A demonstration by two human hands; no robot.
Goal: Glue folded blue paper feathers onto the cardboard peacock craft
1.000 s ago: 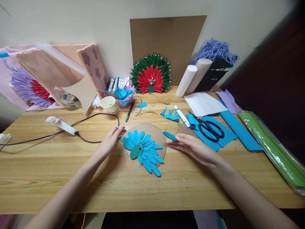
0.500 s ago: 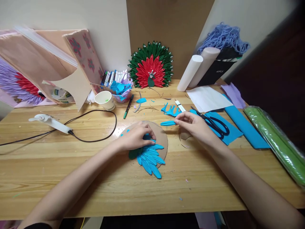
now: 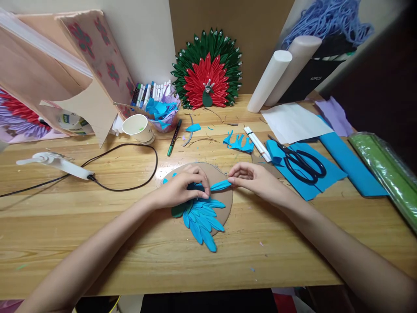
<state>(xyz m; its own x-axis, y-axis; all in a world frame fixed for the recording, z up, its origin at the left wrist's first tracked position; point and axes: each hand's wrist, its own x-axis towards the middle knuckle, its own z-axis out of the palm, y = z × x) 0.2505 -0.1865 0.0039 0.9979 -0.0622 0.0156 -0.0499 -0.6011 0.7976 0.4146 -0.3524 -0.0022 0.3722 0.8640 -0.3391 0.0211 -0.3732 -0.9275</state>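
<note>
A round brown cardboard disc (image 3: 224, 214) lies on the wooden table in front of me. Blue paper feathers (image 3: 203, 221) fan out over its lower part, beside a dark green piece (image 3: 177, 211). My right hand (image 3: 249, 177) pinches the outer end of a single blue paper feather (image 3: 220, 185), whose inner end points at my left hand. Over the disc, my left hand (image 3: 185, 184) is curled with thumb and fingers close together above the blue pieces. What its fingertips hold, if anything, is hidden.
Black scissors (image 3: 304, 165) rest on blue paper at the right, near white markers (image 3: 257, 143). A white glue gun (image 3: 60, 165) with a looped black cord lies left. A paper cup (image 3: 138, 129) and a red and green peacock craft (image 3: 206, 71) stand behind. A green wrapped roll (image 3: 384, 169) lies far right.
My right hand has brought the blue feather left and down over the disc, close to my left hand. My left hand stays over the disc. The view has tilted down slightly.
</note>
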